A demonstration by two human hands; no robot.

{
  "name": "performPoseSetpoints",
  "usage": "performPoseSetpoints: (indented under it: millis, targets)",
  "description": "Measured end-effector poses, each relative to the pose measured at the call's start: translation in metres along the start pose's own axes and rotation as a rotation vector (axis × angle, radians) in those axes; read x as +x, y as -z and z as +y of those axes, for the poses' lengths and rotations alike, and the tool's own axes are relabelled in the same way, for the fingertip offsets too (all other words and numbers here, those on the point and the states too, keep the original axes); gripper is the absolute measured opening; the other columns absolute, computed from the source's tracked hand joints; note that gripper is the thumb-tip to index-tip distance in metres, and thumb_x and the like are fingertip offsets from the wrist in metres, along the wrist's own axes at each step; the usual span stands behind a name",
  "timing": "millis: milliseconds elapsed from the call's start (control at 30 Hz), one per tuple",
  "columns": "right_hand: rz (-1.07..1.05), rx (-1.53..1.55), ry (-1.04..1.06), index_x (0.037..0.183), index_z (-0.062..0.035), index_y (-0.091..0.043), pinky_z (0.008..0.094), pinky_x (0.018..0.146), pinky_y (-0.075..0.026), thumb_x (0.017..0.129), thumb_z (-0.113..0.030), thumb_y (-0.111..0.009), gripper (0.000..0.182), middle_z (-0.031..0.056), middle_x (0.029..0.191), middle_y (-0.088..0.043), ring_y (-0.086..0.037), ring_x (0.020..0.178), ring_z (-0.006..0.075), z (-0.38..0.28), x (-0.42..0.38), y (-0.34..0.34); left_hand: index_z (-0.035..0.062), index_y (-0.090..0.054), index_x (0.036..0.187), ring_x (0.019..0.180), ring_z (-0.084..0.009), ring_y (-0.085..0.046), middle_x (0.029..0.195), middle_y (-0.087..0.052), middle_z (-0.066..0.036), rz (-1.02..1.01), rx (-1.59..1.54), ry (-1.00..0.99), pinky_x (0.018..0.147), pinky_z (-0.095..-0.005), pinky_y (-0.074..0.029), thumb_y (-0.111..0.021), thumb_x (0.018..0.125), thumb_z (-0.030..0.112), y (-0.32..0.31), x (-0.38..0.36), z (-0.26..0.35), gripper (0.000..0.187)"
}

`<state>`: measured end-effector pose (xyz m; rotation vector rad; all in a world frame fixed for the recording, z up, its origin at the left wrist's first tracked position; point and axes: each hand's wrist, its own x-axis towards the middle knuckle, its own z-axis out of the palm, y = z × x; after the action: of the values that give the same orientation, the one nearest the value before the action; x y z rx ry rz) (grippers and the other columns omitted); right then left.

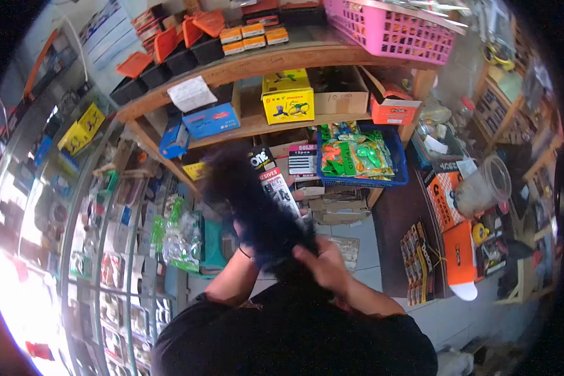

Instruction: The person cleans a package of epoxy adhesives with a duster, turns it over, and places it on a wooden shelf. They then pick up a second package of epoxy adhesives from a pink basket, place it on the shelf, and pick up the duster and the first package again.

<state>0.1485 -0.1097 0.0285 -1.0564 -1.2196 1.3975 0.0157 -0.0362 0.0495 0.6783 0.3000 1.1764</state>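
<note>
A black fluffy duster [257, 213], smeared by motion, slants across the middle of the view. My right hand [324, 264] is closed around its lower end, close to my chest. Behind the duster is a black, white and red box [281, 194] printed with "ADHESIVES". The fingertips of my left hand [298, 195] wrap around the box's right edge; the duster hides most of that hand. The duster lies over the box's left side, though whether it touches cannot be made out.
Ahead, a wooden shelf [250, 128] carries a yellow box [287, 97], a blue box [212, 119] and a blue basket [398, 169] of green packets. A pink basket [413, 37] stands above. Glass cases [97, 250] line the left; a plastic jar [482, 188] is at right.
</note>
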Motion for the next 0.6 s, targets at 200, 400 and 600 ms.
performPoseSetpoints:
  millis: [200,400,600]
  targets:
    - [-0.098,-0.371,0.163,0.099,0.0000,-0.055,0.0301,0.075,-0.044,0.083,-0.016,-0.058,0.022,0.0048,0.087,-0.061,-0.054,0.082,0.0150,0.003,-0.018,-0.043,0.0063,-0.028,0.131,0.112,-0.0323,-0.044,0.128,-0.039,-0.016,-0.115,-0.098,-0.010,0.089,-0.0547,-0.038,-0.041,0.080,0.059,0.038,-0.029,0.020,0.074]
    - [-0.041,0.136,-0.079,0.099,0.0011,-0.053,0.0248,0.067,-0.044,0.086,-0.016,-0.054,0.022,0.0054,0.087,-0.059,-0.053,0.074,0.0112,0.011,-0.014,-0.088,0.0039,-0.033,0.128,0.109,-0.0309,-0.047,0.124,-0.043,-0.017,0.229,-0.250,-0.272,0.085,-0.0442,-0.045,-0.036,0.078,0.066,0.067,-0.101,0.051,0.079]
    - [-0.208,-0.124,-0.182,0.102,0.0016,-0.053,0.0298,0.080,-0.040,0.086,-0.017,-0.054,0.024,0.0079,0.092,-0.059,-0.052,0.089,0.0144,0.011,-0.039,-0.122,0.0053,-0.043,0.119,0.095,-0.0270,-0.056,0.110,-0.054,-0.014,0.190,-0.314,-0.216,0.082,-0.0416,-0.047,-0.036,0.078,0.066,0.076,-0.141,0.069,0.074]
